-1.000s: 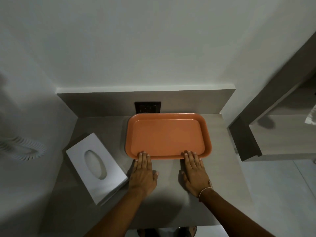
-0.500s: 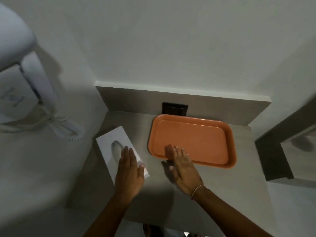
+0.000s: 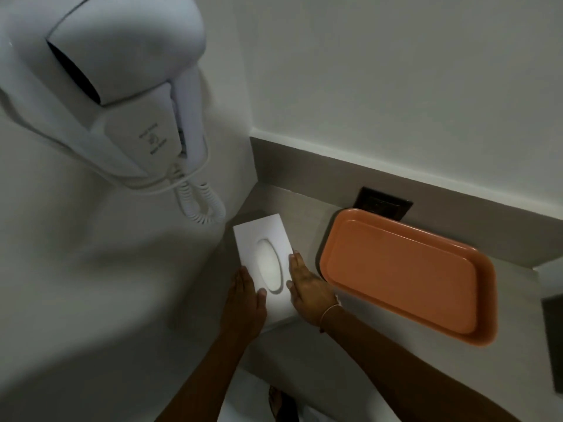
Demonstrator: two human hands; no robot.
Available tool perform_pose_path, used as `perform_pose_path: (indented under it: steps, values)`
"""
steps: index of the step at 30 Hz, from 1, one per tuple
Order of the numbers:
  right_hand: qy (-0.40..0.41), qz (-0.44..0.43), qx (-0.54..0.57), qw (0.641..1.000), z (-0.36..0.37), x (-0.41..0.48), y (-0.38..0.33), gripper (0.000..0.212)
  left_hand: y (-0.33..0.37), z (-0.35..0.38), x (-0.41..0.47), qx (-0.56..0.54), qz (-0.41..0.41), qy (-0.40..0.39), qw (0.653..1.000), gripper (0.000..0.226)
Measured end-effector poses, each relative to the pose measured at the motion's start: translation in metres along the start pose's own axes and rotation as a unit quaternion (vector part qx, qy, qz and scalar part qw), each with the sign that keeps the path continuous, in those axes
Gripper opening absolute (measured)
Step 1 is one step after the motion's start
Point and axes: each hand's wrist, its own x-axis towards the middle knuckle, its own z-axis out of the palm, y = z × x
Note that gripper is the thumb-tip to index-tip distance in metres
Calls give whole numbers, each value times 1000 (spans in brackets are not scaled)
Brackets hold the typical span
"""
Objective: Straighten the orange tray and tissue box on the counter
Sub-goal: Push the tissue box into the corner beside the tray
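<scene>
A white tissue box (image 3: 264,239) with an oval opening lies on the grey counter (image 3: 304,220), close to the left wall. My left hand (image 3: 246,300) presses flat against the box's left side near its front end. My right hand (image 3: 307,287) lies flat along its right side, so the box sits between both palms. The empty orange tray (image 3: 405,275) rests to the right, its far edge near the backsplash, and neither hand touches it.
A white wall-mounted hair dryer (image 3: 122,86) with a coiled cord (image 3: 198,202) hangs on the left wall above the box. A dark wall socket (image 3: 382,205) sits in the backsplash behind the tray. The counter's front edge runs just below my wrists.
Both hands left the tray's front edge and moved left to the tissue box, now clasping it from both sides. The box has turned straighter. My view swung left and down.
</scene>
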Motion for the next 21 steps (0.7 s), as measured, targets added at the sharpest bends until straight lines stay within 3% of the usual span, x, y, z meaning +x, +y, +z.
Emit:
perform_pose_path:
  steps: [9, 21]
  values:
    - [34, 51, 138, 989, 12, 4, -4, 64, 16, 2, -1, -177, -52, 26, 982, 66]
    - [108, 150, 271, 945, 16, 49, -26, 71, 21, -49, 85, -227, -70, 6, 971, 49]
